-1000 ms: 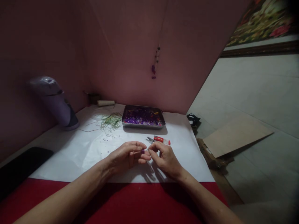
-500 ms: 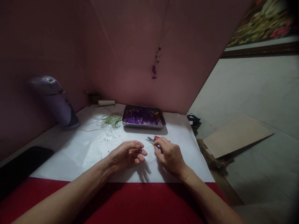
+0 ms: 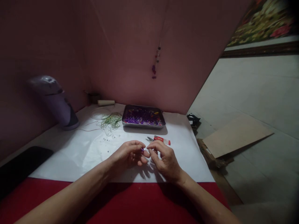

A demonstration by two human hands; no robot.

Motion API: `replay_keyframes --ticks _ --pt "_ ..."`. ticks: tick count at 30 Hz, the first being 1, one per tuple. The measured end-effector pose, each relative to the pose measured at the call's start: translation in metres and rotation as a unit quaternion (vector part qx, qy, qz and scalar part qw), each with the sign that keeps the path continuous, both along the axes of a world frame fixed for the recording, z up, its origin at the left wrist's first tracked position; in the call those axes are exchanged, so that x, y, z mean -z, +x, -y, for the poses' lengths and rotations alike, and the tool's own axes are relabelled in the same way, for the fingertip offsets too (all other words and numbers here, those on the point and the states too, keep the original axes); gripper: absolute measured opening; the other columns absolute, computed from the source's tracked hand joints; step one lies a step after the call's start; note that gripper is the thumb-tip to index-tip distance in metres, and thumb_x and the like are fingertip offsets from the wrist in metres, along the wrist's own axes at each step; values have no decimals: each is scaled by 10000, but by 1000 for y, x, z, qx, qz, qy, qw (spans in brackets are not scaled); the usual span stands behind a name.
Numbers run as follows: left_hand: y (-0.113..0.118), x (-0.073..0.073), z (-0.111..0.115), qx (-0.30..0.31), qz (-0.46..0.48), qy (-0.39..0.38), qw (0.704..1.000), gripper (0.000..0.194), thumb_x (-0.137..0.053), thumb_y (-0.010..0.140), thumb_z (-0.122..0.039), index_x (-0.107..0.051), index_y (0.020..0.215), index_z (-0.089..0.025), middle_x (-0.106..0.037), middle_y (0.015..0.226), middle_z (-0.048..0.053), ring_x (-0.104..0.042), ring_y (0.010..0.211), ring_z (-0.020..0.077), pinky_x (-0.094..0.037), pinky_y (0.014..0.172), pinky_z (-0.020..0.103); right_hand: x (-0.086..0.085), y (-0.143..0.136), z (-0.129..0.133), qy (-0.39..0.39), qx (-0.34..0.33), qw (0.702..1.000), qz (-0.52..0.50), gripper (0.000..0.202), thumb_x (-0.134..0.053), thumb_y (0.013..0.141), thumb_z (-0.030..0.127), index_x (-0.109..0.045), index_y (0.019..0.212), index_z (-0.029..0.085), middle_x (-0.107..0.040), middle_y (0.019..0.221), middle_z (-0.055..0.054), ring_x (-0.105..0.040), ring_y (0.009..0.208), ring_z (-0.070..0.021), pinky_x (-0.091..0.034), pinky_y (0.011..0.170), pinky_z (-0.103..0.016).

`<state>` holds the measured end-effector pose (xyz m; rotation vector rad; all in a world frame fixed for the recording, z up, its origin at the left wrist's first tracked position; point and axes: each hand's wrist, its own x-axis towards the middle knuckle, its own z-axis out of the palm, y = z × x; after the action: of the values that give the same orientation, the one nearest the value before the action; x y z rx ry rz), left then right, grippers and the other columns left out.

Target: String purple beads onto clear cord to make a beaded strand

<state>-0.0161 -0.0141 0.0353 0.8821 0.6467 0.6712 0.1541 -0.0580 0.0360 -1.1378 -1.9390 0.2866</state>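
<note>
Pink wall (image 3: pixel 121 62) at the back, 1 white sheet (image 3: pixel 93 161) on red cloth (image 3: pixel 140 202); clock centred on the hands, 12 = toward the wall. 2 bare hands, close together over the near half of the sheet. Left hand (image 3: pixel 130 155): thumb and index pinching 1 purple bead piece (image 3: pixel 142 150), exact bead count too small to tell, other fingers curled and slightly spread. Right hand (image 3: pixel 165 160): thumb and index pinched on a thin pale thread (image 3: pixel 146 150) that runs to the bead piece; other fingers folded, partly hidden. 12 o'clock: 1 pair of scissors (image 3: pixel 149 139), tips pointing left, near the right hand; beyond it 1 metal tray (image 3: pixel 143 126) of mostly purple beads (image 3: pixel 135 120), too many to count. 2 o'clock: 1 red lighter (image 3: pixel 161 140), just beside the scissors. 9 to 10: about 6 loose beads (image 3: pixel 106 140). 10: 1 green thread tangle (image 3: pixel 112 120), then 1 purple bottle (image 3: pixel 59 105). Between 10 and 11: 1 pale roll (image 3: pixel 106 102). 9: 1 dark flat object (image 3: pixel 25 165). High at 12: 1 hanging bead string (image 3: pixel 154 67). 3: 1 brown board (image 3: pixel 238 137), off the sheet.
</note>
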Motion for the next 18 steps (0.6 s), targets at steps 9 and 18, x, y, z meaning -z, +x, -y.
replay_keyframes --ticks 9,18 --pt "6 2 8 2 -30 41 999 274 -649 752 -361 -530 855 -137 -646 663 53 -593 519 115 -449 508 215 8 -6 0 2 4 1000 28 65 -559 811 185 -594 861 165 -565 783 -37 -507 672 -150 -414 647 -280" --pt "3 7 5 -27 -147 135 980 364 -603 744 -479 -476 653 -150 -482 471 -42 -393 347 48 -247 353 169 9 -3 -1 -3 27 999 17 51 -558 809 196 -593 839 172 -595 780 -37 -520 638 -142 -423 629 -280"
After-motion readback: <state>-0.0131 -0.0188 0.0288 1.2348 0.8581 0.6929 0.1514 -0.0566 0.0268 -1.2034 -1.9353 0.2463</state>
